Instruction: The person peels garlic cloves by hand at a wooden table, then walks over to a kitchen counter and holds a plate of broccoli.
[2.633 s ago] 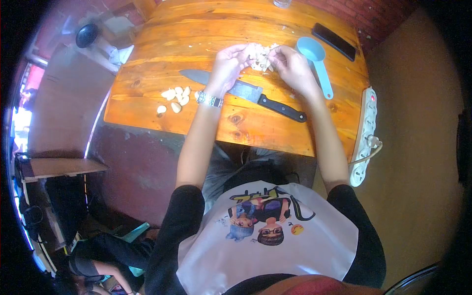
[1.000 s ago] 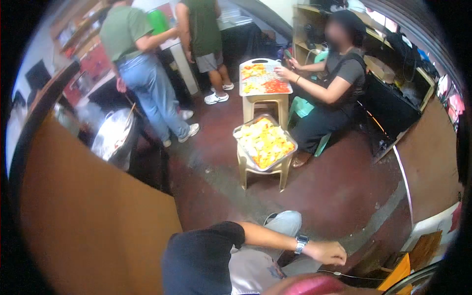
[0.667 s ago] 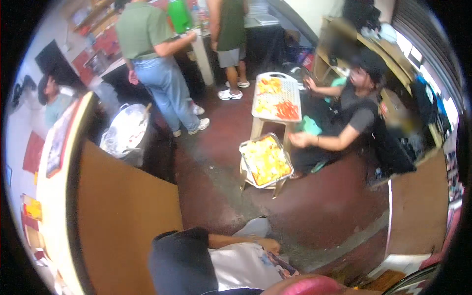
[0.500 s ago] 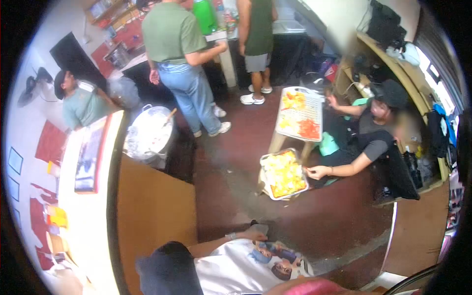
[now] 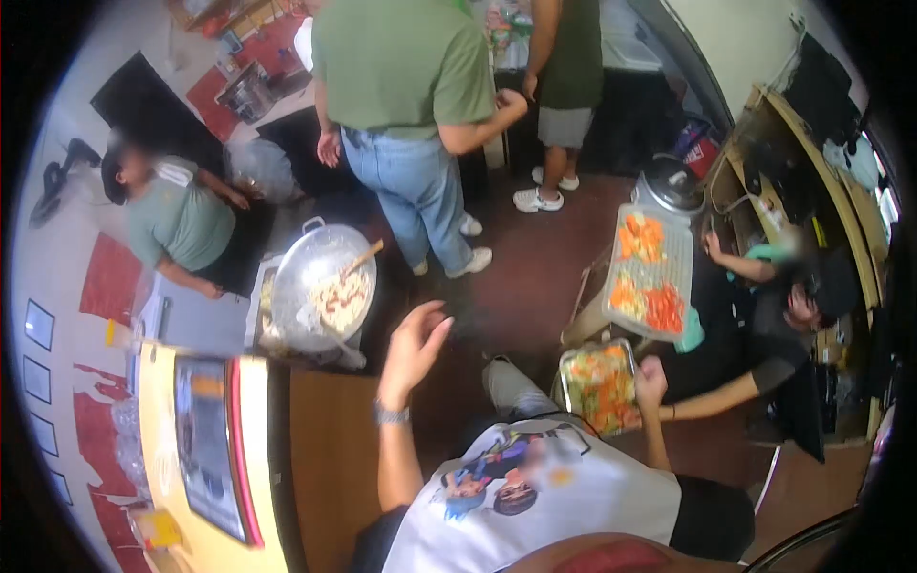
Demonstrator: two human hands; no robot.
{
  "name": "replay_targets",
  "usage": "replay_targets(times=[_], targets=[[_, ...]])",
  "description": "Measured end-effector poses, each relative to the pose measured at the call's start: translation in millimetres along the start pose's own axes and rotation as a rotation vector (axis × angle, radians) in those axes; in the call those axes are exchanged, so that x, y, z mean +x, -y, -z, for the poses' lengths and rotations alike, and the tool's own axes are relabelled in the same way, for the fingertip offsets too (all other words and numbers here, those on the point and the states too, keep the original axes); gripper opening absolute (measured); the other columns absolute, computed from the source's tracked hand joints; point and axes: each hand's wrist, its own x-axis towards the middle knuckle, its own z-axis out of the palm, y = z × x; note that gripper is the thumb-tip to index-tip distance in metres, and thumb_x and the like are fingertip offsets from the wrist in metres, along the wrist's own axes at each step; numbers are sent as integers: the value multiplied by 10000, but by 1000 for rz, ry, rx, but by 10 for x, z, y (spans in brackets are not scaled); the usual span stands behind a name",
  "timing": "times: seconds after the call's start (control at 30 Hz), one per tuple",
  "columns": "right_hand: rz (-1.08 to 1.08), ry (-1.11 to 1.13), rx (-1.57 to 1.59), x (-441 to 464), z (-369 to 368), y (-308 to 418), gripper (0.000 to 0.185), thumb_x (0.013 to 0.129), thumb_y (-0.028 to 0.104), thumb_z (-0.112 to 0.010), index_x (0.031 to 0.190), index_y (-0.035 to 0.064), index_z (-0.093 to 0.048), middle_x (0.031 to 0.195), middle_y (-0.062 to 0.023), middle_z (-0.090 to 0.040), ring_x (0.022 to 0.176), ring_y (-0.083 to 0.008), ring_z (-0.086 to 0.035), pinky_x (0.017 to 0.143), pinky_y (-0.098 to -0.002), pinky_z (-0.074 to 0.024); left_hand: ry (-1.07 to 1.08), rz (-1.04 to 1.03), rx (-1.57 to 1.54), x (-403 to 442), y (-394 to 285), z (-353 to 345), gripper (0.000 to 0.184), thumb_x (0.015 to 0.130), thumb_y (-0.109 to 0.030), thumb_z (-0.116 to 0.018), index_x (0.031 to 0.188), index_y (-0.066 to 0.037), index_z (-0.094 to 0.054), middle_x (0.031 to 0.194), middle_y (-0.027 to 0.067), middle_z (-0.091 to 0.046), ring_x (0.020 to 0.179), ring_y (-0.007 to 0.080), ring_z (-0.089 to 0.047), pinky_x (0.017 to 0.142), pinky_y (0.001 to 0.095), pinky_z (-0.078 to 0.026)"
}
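Note:
My left hand (image 5: 417,349), with a metal watch at its wrist, is raised in mid-air. Its fingers and thumb are apart and nothing is in it. My right hand (image 5: 651,382) is closed beside the right edge of a metal tray (image 5: 565,392); whether anything is inside it is hidden. Cut orange and green vegetables (image 5: 600,377) fill this tray. A co-worker's forearm reaches in just below my right hand. Behind the tray, a white perforated board (image 5: 659,253) bears orange, pale and red cut pieces.
A large metal pan (image 5: 296,286) with a wooden-handled utensil (image 5: 363,256) stands at left. A counter (image 5: 162,392) with a framed picture is nearer. Two people stand ahead; another is at left. A seated co-worker (image 5: 783,334) is at right, by a rice cooker (image 5: 671,186) and shelves.
The view has turned from the wooden table with garlic and knife to the room and come closer to the trays. My left hand has risen and opened; my right hand has come into view.

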Motion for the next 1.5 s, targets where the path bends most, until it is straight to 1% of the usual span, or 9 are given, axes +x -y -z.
replay_targets(times=[0.1,0.23,0.37,0.5,0.7,1.1,1.23,1.4,1.5], targets=[[10,134,437,1950,-1358,768,281,760,-102,-476,1017,9,-504,1008,-61,-539,1008,-140,-522,907,-278,-397,-44,150,-152,467,210,373,290,851,-129,-588,1111,-10,-533,928,75,-614,876,124,-583,775,251,-464],[425,164,529,3835,-2680,2700,330,759,-111,-450,1063,2,-509,1096,-74,-500,1064,-179,-520,900,-273,-411,-166,146,-604,1302,420,728,253,868,-75,-538,1105,10,-511,916,84,-593,855,167,-585,784,290,-478],[324,3,727,4574,-3805,3542,208,770,-81,-419,942,19,-480,865,-36,-442,789,-110,-461,706,-220,-393,143,236,-619,2207,476,744,215,887,-100,-515,1077,-1,-519,910,86,-595,838,159,-586,772,288,-476],[226,-229,800,4621,-4115,3703,152,772,-88,-348,862,25,-396,821,-28,-378,768,-111,-378,712,-216,-333,422,459,-519,3140,883,365,224,905,-110,-486,1109,-23,-514,976,65,-593,916,129,-559,801,254,-441],[494,-19,848,5033,-4243,3430,91,707,-55,-414,752,21,-436,767,-84,-439,700,-191,-426,635,-270,-345,488,494,-517,4535,1742,-416,305,861,-38,-499,1164,-12,-482,1064,79,-564,981,161,-544,862,261,-420],[730,1423,1109,7252,-4319,3661,108,718,-58,-541,793,19,-529,802,-83,-508,742,-203,-524,648,-294,-411,60,252,-354,7149,1076,-1162,282,845,-93,-556,1113,-14,-519,1028,64,-578,939,146,-550,825,247,-426],[739,1524,1084,7833,-4549,3527,98,769,-32,-549,850,23,-557,898,-73,-521,817,-191,-533,710,-275,-418,-150,187,-294,7817,902,-1261,278,840,-112,-575,1096,-14,-532,1016,60,-582,925,141,-552,813,242,-429],[708,1231,874,8682,-4737,3285,107,760,-35,-595,854,15,-587,861,-81,-585,796,-175,-579,710,-277,-462,-318,146,-212,8183,738,-1519,275,833,-135,-599,1075,-15,-548,1001,53,-588,908,135,-554,798,236,-431],[304,1202,862,9111,-4871,2978,116,795,-45,-579,904,-8,-573,871,-76,-582,790,-125,-573,715,-239,-472,-358,139,-188,8307,605,-1692,274,829,-149,-613,1062,-15,-557,992,50,-592,897,131,-556,788,232,-433]])
